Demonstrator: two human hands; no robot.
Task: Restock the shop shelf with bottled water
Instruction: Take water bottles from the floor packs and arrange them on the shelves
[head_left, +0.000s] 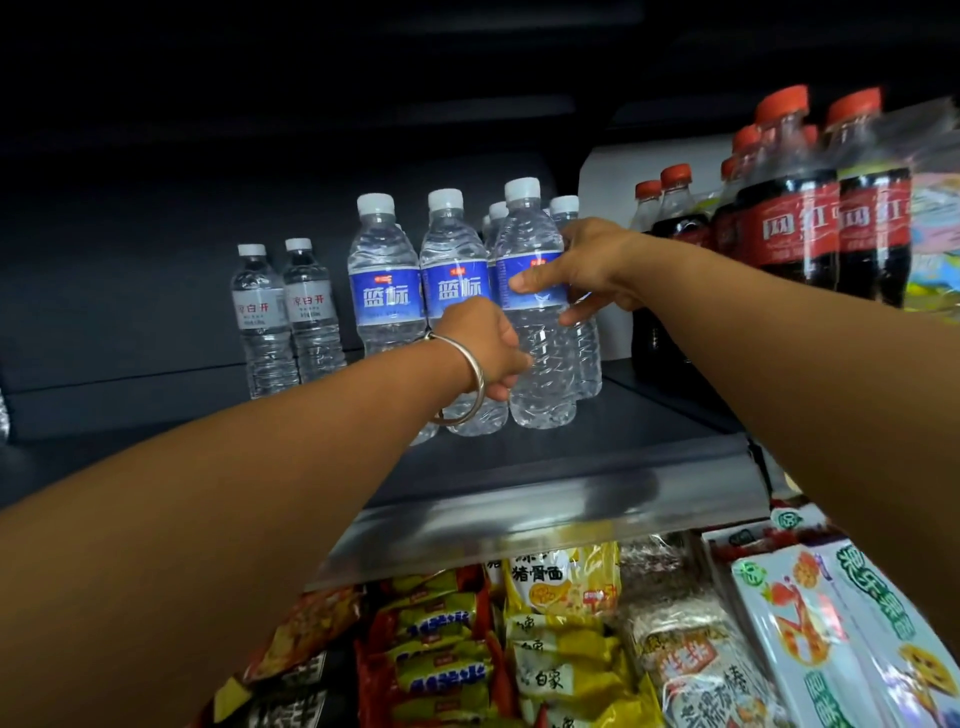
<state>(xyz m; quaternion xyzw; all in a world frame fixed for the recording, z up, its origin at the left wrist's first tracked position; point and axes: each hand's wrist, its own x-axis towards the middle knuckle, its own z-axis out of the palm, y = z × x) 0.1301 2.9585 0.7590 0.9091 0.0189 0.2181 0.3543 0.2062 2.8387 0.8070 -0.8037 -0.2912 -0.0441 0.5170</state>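
At frame centre, the dark shelf (649, 431) holds clear blue-labelled water bottles. The right hand (587, 270) grips the front bottle (537, 332) at its label; the left hand (488, 348) clasps its lower body.

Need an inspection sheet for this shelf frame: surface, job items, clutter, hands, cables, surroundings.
Surface: dark shelf, bare at front, with a clear price rail along its edge.
Job's things: blue-label water bottles upright in rows; front bottle upright on the shelf, held by both hands.
Clutter: two white-label water bottles at left; cola bottles with red caps at right.
Grippers: left hand holds the front bottle low; right hand grips it at the label, fingers curled round.
Cables: nothing seen.
Surroundings: snack packets on the shelf below; metal bangle on left wrist.
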